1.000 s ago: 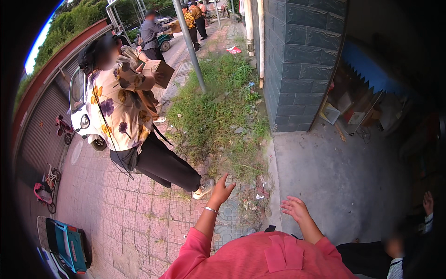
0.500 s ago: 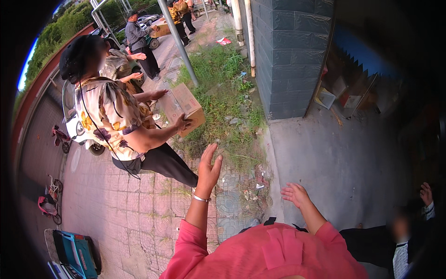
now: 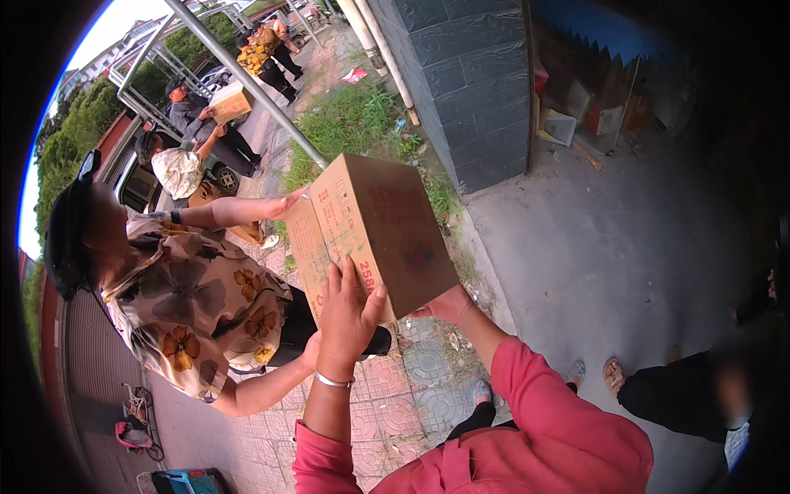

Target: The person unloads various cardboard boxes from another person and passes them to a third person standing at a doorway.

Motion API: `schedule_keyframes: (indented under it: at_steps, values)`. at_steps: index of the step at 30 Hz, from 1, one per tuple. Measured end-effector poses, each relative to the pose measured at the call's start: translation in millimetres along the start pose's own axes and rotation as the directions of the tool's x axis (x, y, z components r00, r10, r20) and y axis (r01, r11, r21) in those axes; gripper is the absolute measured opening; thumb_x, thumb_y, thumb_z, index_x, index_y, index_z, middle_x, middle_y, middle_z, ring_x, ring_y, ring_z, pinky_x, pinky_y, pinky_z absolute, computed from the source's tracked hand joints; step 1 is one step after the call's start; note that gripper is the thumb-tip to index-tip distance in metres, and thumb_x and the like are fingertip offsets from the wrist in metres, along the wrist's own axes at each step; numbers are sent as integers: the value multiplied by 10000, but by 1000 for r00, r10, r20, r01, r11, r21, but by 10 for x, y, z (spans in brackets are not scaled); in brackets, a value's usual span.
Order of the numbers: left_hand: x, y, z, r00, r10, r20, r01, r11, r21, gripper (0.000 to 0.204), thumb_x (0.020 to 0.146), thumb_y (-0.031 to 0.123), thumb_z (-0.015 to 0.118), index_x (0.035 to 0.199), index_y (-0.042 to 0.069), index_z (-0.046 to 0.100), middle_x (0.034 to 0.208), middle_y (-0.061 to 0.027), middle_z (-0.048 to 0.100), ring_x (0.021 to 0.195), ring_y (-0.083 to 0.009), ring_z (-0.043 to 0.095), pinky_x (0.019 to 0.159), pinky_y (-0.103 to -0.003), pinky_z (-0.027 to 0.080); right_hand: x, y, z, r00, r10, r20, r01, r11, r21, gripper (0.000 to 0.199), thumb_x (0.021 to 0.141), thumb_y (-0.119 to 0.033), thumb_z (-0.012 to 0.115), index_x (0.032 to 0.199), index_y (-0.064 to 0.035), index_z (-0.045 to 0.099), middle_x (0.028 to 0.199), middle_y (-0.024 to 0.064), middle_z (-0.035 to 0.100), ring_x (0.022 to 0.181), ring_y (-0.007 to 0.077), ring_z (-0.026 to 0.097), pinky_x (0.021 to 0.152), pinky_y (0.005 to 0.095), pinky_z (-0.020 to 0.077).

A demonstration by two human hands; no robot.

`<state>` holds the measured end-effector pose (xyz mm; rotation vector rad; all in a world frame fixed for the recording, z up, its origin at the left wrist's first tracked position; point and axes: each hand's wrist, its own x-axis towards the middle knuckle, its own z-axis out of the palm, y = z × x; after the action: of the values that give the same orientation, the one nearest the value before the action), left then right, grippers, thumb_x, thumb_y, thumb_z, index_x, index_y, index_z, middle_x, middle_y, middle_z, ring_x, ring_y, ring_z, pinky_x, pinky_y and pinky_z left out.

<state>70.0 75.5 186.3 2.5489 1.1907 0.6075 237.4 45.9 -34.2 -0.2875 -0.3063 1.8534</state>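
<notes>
A brown cardboard box [image 3: 403,222] with red print is between me and a co-worker in a floral shirt [image 3: 193,300]. My left hand [image 3: 350,309] presses on its taped face, fingers extended along the cardboard. At the lower right edge my right hand [image 3: 444,305] holds the box from beneath, its fingertips mostly hidden. The co-worker's hands are on the box too: one hand [image 3: 295,202] at the far upper corner, the other [image 3: 313,350] low at the near left, partly behind my left wrist.
Further back, another person [image 3: 193,115] carries a cardboard box [image 3: 230,103] beside a crouched-looking figure in a pale shirt [image 3: 177,169]. A slanting metal pole [image 3: 247,78] and grey tiled pillar [image 3: 473,90] flank a weedy strip [image 3: 354,119]. Someone in dark trousers [image 3: 671,391] is at right.
The box and co-worker have come closer to me. My hands, apart and holding nothing before, are now on the box. The view has tilted, and the person behind has raised their box.
</notes>
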Motion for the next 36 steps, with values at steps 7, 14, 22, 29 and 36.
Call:
schedule_keyframes:
  at_steps: [7,14,22,29,36]
  values:
    - [194,1452,316,879,438,186,-400,892,-210,682,800,375,537,1268,-70,316,1266,-312,337,1217,-436,269,1023,-450,177,-1902,-774,785,831,-443,-336,462,886,-26,689,774,-653,350,1254,-162,411,1206,42,503,1037,227,527,802,436,465]
    - [49,4168,1263,393,901,186,-708,425,-563,721,765,519,500,1327,108,312,1364,-244,226,1253,-464,163,983,-564,167,-4469,-991,749,158,-912,-377,906,286,-311,724,767,-662,345,1311,-184,324,1278,83,425,1109,332,459,842,472,437]
    - [-174,5598,1557,123,983,139,-736,184,-652,679,802,489,449,1326,84,300,1387,-179,224,1288,-384,149,1019,-505,149,-5368,-1217,601,-248,-899,-359,918,-100,-385,765,770,-661,356,1331,-147,270,1369,114,254,1206,384,308,928,514,343]
    - [343,4351,1315,403,915,17,-590,274,-759,636,823,361,502,1318,30,279,1341,-222,286,1268,-390,203,1026,-437,207,-5085,-1503,411,-224,-807,-546,928,-5,-372,736,811,-619,339,1323,-98,253,1363,153,266,1217,322,327,990,518,260]
    - [-135,1153,1521,846,427,320,-177,791,-586,670,817,359,551,1304,-6,274,1307,-246,324,1229,-368,294,999,-381,277,-2938,-209,-228,476,-344,-810,333,922,-196,628,858,-520,374,1272,-55,293,1251,207,390,1111,351,436,842,491,402]
